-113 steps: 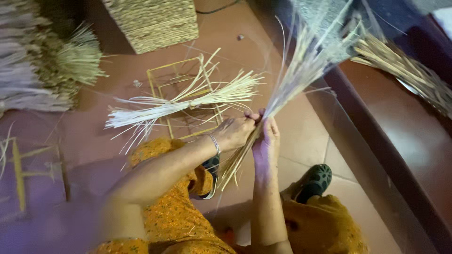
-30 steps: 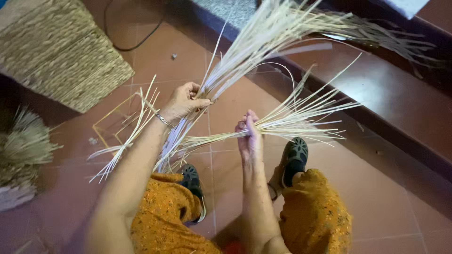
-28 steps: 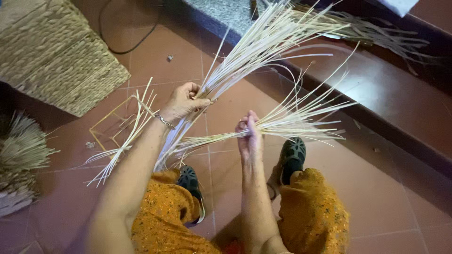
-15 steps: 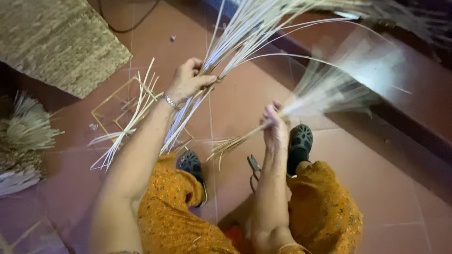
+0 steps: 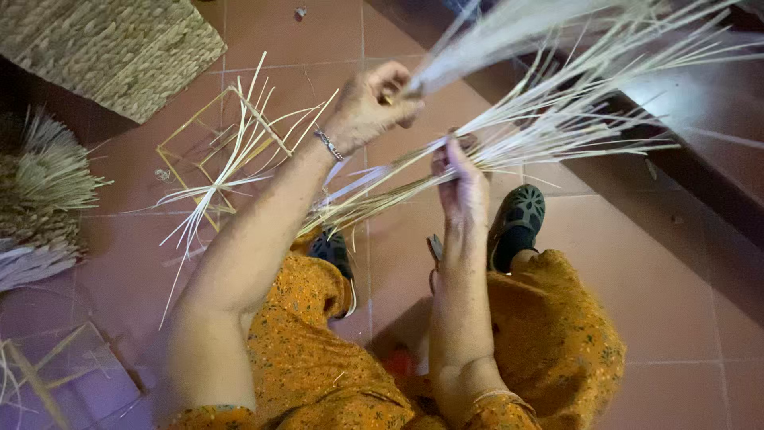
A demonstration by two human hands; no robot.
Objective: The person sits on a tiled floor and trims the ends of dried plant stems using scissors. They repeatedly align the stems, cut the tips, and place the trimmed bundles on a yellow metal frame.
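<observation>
My left hand (image 5: 372, 105), with a thin bracelet on the wrist, grips a bunch of pale straw stalks (image 5: 509, 24) that fans up and to the right, blurred by motion. A little lower, my right hand (image 5: 460, 181) is closed around a second bunch of stalks (image 5: 573, 127), whose long ends spread to the right while the short ends point down-left across my left forearm. Both hands are above my knees in orange patterned cloth, with dark shoes (image 5: 517, 223) on the red tiled floor (image 5: 652, 279).
A yellow wire frame (image 5: 208, 151) with loose stalks over it lies on the floor at left. A woven basket (image 5: 111, 48) stands at the top left, straw bundles (image 5: 40, 191) at the left edge. A dark raised step (image 5: 708, 151) runs along the right.
The right hand has come back up close to the left hand with its bunch. The left hand's bunch has swung and is blurred. The view has shifted slightly.
</observation>
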